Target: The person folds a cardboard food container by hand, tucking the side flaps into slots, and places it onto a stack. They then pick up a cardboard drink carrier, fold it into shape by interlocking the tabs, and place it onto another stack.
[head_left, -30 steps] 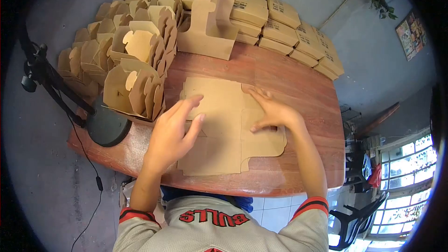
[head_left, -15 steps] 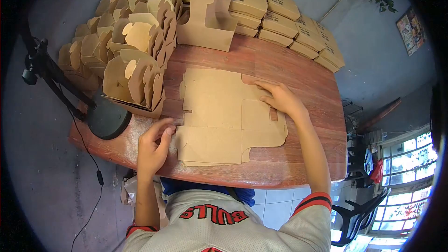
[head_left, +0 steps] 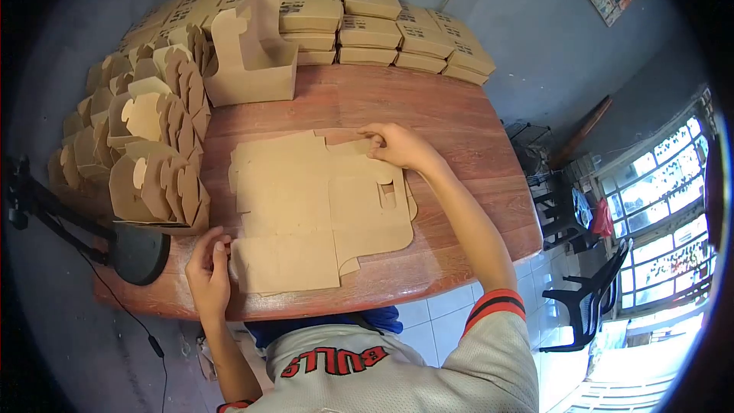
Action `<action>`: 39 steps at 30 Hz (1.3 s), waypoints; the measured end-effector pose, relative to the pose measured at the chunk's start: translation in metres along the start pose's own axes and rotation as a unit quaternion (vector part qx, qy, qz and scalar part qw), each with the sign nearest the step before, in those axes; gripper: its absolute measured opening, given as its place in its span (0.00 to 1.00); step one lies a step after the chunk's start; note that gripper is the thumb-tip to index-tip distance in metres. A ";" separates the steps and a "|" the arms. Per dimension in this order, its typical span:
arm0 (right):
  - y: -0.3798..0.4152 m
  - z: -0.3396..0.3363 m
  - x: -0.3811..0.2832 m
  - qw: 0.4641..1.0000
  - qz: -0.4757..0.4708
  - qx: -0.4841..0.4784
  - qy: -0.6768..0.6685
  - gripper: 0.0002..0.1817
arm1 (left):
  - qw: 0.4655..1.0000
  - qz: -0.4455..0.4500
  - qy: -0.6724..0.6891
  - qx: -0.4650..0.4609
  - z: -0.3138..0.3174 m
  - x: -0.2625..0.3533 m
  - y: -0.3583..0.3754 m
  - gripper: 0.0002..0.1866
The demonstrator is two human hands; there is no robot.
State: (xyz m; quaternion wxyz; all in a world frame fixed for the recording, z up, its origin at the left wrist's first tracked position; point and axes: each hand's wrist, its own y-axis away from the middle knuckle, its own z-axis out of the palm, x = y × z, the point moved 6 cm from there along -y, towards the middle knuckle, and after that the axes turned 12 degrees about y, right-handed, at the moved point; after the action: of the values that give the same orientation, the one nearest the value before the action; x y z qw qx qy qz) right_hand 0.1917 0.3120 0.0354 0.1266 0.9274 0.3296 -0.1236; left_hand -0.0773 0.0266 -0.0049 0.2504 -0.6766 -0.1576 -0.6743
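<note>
A flat brown cardboard box blank (head_left: 287,191), with creases, notched edges and a small cut slot, lies on the wooden table in front of me. My right hand (head_left: 401,147) pinches its far right edge between thumb and fingers. Under the right side, the edge of another cardboard layer shows. Beside the near left edge is my left hand (head_left: 208,271), fingers loosely curled and thumb apart, with nothing visible in it; whether its fingertips touch the cardboard is hard to tell.
Folded open boxes (head_left: 157,176) crowd the table's left side, near a black stand base (head_left: 139,256). A taller cardboard carrier (head_left: 252,76) stands behind the blank. Closed printed boxes (head_left: 371,34) are stacked along the back. A black chair (head_left: 585,298) is at the right.
The view has turned to the right, so the table appears further left. My right hand has closed on the cardboard's edge, and the blank's right side has shifted, baring a layer beneath.
</note>
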 end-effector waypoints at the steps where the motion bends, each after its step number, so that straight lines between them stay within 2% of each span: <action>1: -0.001 -0.001 0.001 0.999 -0.003 -0.010 -0.038 0.21 | 1.000 -0.009 0.010 0.008 -0.003 -0.002 0.000 0.14; 4: 0.013 -0.021 -0.006 0.985 -0.076 0.097 -0.121 0.15 | 0.997 -0.034 0.068 0.002 -0.006 -0.010 -0.005 0.15; 5: 0.023 -0.027 -0.008 0.982 -0.080 0.104 -0.137 0.14 | 0.995 -0.044 0.090 -0.002 -0.008 -0.012 -0.006 0.15; 8: 0.059 -0.064 -0.037 0.966 -0.104 0.126 -0.203 0.11 | 0.994 -0.101 0.047 0.016 0.003 0.006 -0.005 0.17; 9: 0.071 -0.072 -0.038 0.957 -0.106 0.142 -0.230 0.11 | 0.995 -0.076 0.061 -0.005 0.004 0.000 -0.008 0.18; 12: 0.111 -0.100 -0.043 0.935 -0.164 0.231 -0.215 0.09 | 0.979 -0.106 0.162 -0.062 0.015 0.013 -0.010 0.17; 16: 0.138 -0.123 -0.030 0.908 -0.173 0.344 -0.162 0.09 | 0.977 -0.013 0.151 -0.152 0.045 0.060 -0.019 0.11; 18: 0.142 -0.129 -0.013 0.907 -0.143 0.362 -0.162 0.12 | 0.975 0.044 0.117 -0.184 0.056 0.086 -0.031 0.09; 20: 0.142 -0.133 -0.012 0.903 -0.134 0.371 -0.169 0.17 | 0.975 0.107 0.091 -0.170 0.068 0.126 -0.042 0.06; 21: 0.143 -0.135 -0.020 0.900 -0.140 0.371 -0.178 0.21 | 0.951 0.249 0.035 -0.182 0.077 0.150 -0.049 0.06; 22: 0.143 -0.138 -0.027 0.897 -0.147 0.371 -0.188 0.26 | 0.903 0.385 -0.023 -0.190 0.086 0.170 -0.049 0.07; 23: 0.142 -0.143 -0.032 0.894 -0.151 0.371 -0.201 0.39 | 0.886 0.410 -0.053 -0.210 0.097 0.181 -0.048 0.08; 26: 0.139 -0.154 -0.063 0.870 -0.169 0.433 -0.164 0.49 | 0.832 0.471 -0.130 -0.261 0.120 0.207 -0.038 0.11; 29: 0.128 -0.153 -0.059 0.882 -0.164 0.431 -0.092 0.54 | 0.787 0.520 -0.177 -0.280 0.134 0.219 -0.032 0.12; 32: 0.120 -0.157 -0.054 0.864 -0.138 0.462 -0.145 0.54 | 0.735 0.569 -0.211 -0.301 0.138 0.231 -0.022 0.15; 33: 0.118 -0.161 -0.050 0.859 -0.134 0.469 -0.159 0.45 | 0.720 0.587 -0.218 -0.301 0.140 0.238 -0.019 0.16; 34: 0.115 -0.162 -0.037 0.861 -0.127 0.448 -0.205 0.42 | 0.704 0.603 -0.225 -0.300 0.141 0.244 -0.017 0.17; 35: 0.111 -0.161 -0.018 0.861 -0.121 0.425 -0.250 0.40 | 0.664 0.639 -0.250 -0.298 0.141 0.247 -0.015 0.18; 36: 0.105 -0.160 -0.011 0.860 -0.115 0.401 -0.293 0.37 | 0.668 0.645 -0.265 -0.260 0.137 0.254 -0.017 0.17; 39: 0.113 -0.152 -0.001 0.781 -0.144 0.428 -0.430 0.30 | 0.692 0.643 -0.300 -0.130 0.119 0.271 -0.019 0.20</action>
State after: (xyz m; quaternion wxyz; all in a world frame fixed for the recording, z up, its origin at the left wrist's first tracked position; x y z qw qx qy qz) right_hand 0.2863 0.2748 0.1957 -0.1744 0.6781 0.2840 -0.6550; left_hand 0.0227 0.0737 0.2701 0.4719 -0.8047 0.3384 -0.1231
